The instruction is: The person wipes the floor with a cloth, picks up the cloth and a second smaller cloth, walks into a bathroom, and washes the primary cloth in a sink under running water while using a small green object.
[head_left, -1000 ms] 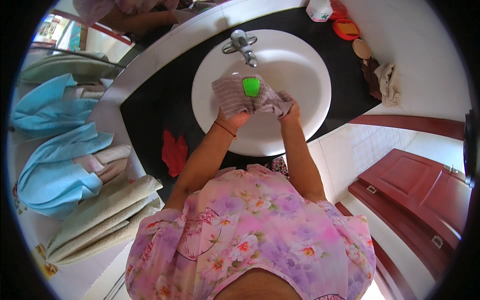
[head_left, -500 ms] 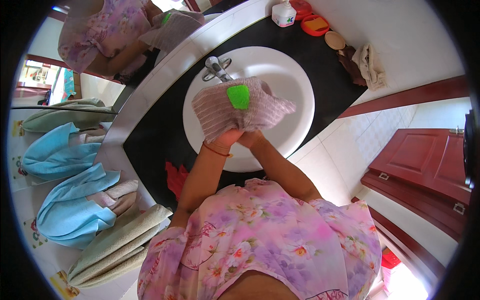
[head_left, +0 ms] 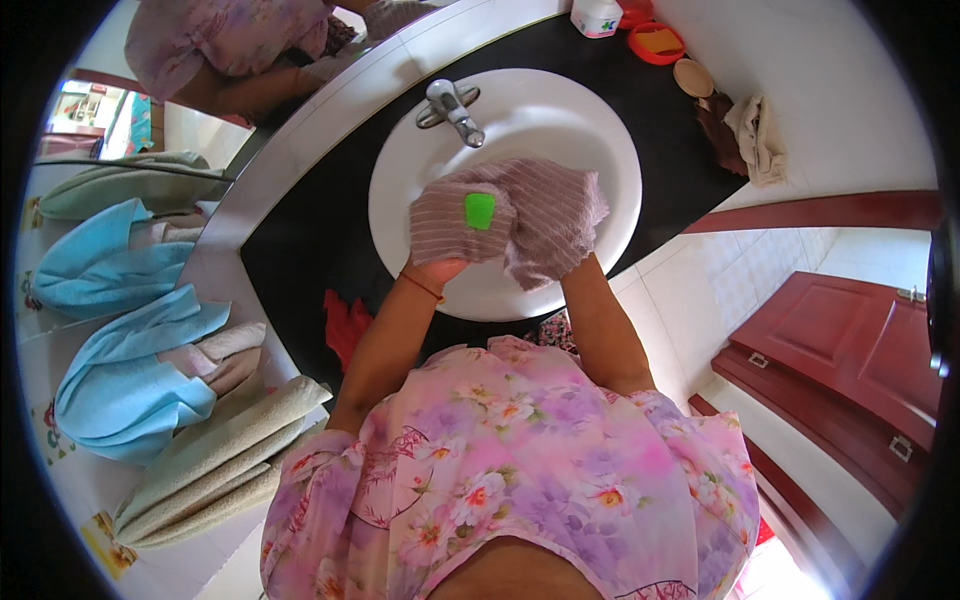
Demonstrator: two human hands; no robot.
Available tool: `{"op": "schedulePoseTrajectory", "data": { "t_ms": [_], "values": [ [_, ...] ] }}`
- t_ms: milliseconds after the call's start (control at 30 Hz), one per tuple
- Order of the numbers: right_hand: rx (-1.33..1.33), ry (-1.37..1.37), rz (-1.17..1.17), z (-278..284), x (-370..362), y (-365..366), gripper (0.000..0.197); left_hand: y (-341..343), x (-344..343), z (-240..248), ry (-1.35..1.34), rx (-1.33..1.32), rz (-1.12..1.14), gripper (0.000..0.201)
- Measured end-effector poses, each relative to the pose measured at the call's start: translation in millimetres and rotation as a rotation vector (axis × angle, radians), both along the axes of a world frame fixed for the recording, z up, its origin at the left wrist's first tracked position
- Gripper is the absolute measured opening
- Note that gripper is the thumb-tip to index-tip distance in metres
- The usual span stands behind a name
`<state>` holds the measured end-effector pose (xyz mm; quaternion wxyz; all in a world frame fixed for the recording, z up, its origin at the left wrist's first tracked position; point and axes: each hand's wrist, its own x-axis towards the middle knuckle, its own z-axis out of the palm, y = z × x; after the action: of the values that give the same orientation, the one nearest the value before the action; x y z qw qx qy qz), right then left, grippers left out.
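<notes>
A mauve towel (head_left: 555,215) with pale stripes is draped over both my hands above the white sink (head_left: 620,180). On its left part shows a bright green patch (head_left: 480,211). My left hand (head_left: 441,268) holds the towel from below; its heel shows at the lower edge and the cloth covers its fingers. The right part of the towel hangs over my right hand (head_left: 582,275), which holds it there; only the wrist shows. The silver faucet (head_left: 458,112) sits just beyond the towel, and I see no water running from it.
The black counter (head_left: 320,240) surrounds the sink. A red cloth (head_left: 345,328) lies left of my forearm. A white bottle (head_left: 597,17), a red soap dish (head_left: 656,42) and a folded beige cloth (head_left: 757,140) line the back right. Blue (head_left: 135,385) and green towels (head_left: 215,465) hang at left.
The towel has come toward me, away from the faucet, and is spread wider. My hands, close together before, are now apart, the right one further right.
</notes>
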<state>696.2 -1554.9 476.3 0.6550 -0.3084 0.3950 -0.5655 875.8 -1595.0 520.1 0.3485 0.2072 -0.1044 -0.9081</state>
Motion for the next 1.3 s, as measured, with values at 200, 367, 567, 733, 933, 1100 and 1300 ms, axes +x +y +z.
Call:
{"op": "schedulePoseTrajectory", "data": {
  "t_ms": [200, 367, 567, 733, 933, 1100, 1300],
  "values": [
    [0.297, -0.334, -0.044, 25.7, 31.9, -27.2, 0.038, 11.7, -26.7, -15.8, -0.080, -0.169, -0.013, 0.040],
    [0.252, -0.457, -0.036, -6.4, 64.4, -40.6, 0.041, 3.2, -30.5, -21.1, -0.269, -0.111, 0.078, 0.038],
    [-0.129, -0.028, -0.202, 12.3, 96.4, -35.9, 0.040, -37.6, -25.2, -35.7, -0.410, -0.357, 0.224, 0.036],
    [-0.508, 0.528, -0.324, 24.0, 79.7, -47.7, 0.041, -12.8, -33.0, -9.4, -0.223, -0.218, 0.251, 0.051],
    [-0.092, -0.488, -0.168, 20.9, 68.8, -63.9, 0.050, -2.4, -31.3, -0.1, -0.106, -0.424, 0.116, 0.070],
    [-0.273, -0.152, -0.393, -41.7, 75.4, -62.2, 0.033, -2.1, -53.6, -3.9, -0.658, -0.457, 0.173, 0.050],
    [0.053, -0.532, -0.238, -32.0, 74.1, -26.6, 0.030, -12.3, -39.3, -26.6, -0.768, -0.146, 0.197, 0.029]
  ]
}}
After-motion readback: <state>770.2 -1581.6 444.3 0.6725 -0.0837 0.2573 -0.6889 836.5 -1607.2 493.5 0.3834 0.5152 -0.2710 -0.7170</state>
